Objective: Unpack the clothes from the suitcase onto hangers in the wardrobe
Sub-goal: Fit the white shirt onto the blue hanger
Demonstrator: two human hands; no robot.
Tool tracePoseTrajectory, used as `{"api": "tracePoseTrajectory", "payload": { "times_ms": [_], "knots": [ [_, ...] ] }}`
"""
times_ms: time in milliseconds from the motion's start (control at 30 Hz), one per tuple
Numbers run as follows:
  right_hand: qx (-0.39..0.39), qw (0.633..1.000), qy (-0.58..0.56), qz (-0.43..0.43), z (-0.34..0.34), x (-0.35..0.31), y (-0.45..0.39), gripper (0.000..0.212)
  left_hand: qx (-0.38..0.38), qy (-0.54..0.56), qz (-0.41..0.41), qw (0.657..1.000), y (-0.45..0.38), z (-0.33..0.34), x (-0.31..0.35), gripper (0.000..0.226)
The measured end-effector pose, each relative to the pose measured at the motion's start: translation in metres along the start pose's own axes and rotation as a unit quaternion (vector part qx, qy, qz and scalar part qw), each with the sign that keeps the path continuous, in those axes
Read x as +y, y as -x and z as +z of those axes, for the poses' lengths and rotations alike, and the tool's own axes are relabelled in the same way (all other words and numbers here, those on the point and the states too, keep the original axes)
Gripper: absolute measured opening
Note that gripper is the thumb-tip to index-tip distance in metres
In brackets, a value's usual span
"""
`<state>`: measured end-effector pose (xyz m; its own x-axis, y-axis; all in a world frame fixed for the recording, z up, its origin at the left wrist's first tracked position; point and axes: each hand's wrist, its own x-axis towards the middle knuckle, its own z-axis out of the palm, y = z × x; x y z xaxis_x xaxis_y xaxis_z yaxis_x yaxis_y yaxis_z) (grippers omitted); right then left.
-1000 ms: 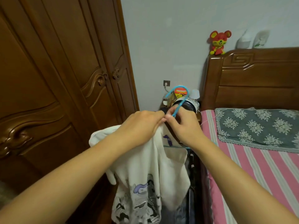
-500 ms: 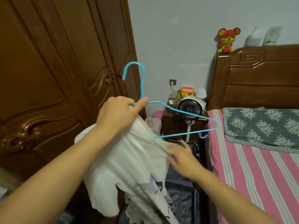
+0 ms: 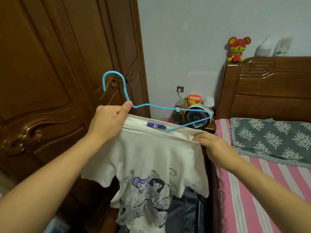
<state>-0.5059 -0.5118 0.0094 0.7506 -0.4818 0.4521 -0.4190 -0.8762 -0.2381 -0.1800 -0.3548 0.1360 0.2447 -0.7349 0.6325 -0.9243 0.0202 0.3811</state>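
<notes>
Head view, looking forward and down past two bare forearms. Left hand (image 3: 107,121) raised at centre left, grip closed around the neck of a blue wire hanger (image 3: 151,107) and bunched collar fabric together, thumb pressed against the wire just under the hook. Hook curving up and to the left in front of a carved brown wardrobe door (image 3: 50,81), not touching any rail. Hanger's right shoulder reaching out past the collar, its lower wire slipping down inside the neck opening of a white T-shirt (image 3: 151,157). Right hand (image 3: 212,145) lower and to the right, grip pinching the stretched front edge of the collar, fingers curled over the hem. Purple label (image 3: 155,126) visible inside the back of the neck. Shirt hanging down between the forearms, black-and-purple drawn figures printed across its chest. Below the shirt hem, dark blue fabric, possibly the suitcase (image 3: 185,214) or its contents; cannot tell which.

Right of the wardrobe, a pale wall with a socket (image 3: 180,89). Small black-and-white fan (image 3: 197,117) on a wooden nightstand, beside the bed's head end. Bed (image 3: 252,190) along the right side with pink striped sheet, a grey floral pillow (image 3: 276,140) at its head. Red toy mouse (image 3: 237,48) sitting on top of the wooden headboard (image 3: 269,89).
</notes>
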Motion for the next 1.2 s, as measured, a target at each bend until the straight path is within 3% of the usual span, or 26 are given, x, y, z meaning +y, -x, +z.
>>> {"api": "tracePoseTrajectory", "payload": {
  "times_ms": [67,167,267,333,433,500,567,633,700,733,800,900,1000,1100,1200],
  "knots": [
    [0.006,1.0,-0.02,-0.003,0.004,-0.001,0.002,0.045,-0.001,0.011,-0.011,1.0,-0.003,0.002,-0.005,0.069],
    [0.008,0.999,-0.041,0.019,-0.001,0.01,0.004,0.068,-0.061,-0.015,-0.005,0.998,0.003,0.008,-0.029,0.078],
    [0.004,1.0,0.014,-0.008,-0.019,0.009,-0.003,0.054,-0.133,-0.164,0.05,0.976,0.011,0.014,-0.051,0.092],
    [0.039,0.997,0.055,-0.034,-0.033,0.003,-0.014,0.05,-0.14,-0.234,0.09,0.958,0.015,0.018,-0.053,0.087],
    [0.109,0.992,0.019,-0.056,-0.041,-0.025,-0.045,0.028,-0.135,-0.229,0.11,0.958,0.019,0.03,-0.039,0.077],
    [0.107,0.991,-0.044,-0.072,-0.039,-0.052,-0.07,0.028,-0.099,-0.161,0.088,0.978,0.015,0.033,-0.024,0.072],
    [0.063,0.995,-0.051,-0.054,-0.034,-0.057,-0.081,0.034,-0.054,-0.064,0.043,0.996,0.005,0.031,-0.014,0.064],
    [-0.029,0.999,-0.012,0.01,-0.034,-0.046,-0.078,0.039,-0.024,0.013,-0.002,1.0,-0.004,0.024,-0.009,0.062],
    [-0.129,0.989,0.023,0.075,-0.038,-0.045,-0.072,0.032,-0.007,0.04,-0.022,0.999,-0.008,0.019,-0.005,0.054],
    [-0.13,0.988,0.044,0.067,-0.036,-0.047,-0.071,0.03,-0.01,0.044,-0.028,0.999,-0.009,0.02,-0.001,0.048],
    [-0.071,0.995,0.069,0.029,-0.032,-0.063,-0.079,0.029,-0.022,0.06,-0.029,0.997,-0.01,0.026,0.011,0.041],
    [-0.001,0.997,0.072,0.004,-0.027,-0.081,-0.091,0.035,-0.054,0.058,0.032,0.996,-0.007,0.025,0.023,0.035],
    [0.064,0.995,0.078,0.006,-0.038,-0.072,-0.088,0.029,-0.099,-0.028,0.085,0.991,0.006,0.006,0.0,0.042],
    [0.127,0.989,0.057,0.052,-0.053,-0.052,-0.086,0.027,-0.096,-0.129,0.034,0.986,0.024,-0.013,-0.038,0.056],
    [0.106,0.992,-0.009,0.066,-0.051,-0.047,-0.097,0.027,-0.081,-0.141,0.013,0.987,0.03,-0.011,-0.04,0.049]
  ]
}}
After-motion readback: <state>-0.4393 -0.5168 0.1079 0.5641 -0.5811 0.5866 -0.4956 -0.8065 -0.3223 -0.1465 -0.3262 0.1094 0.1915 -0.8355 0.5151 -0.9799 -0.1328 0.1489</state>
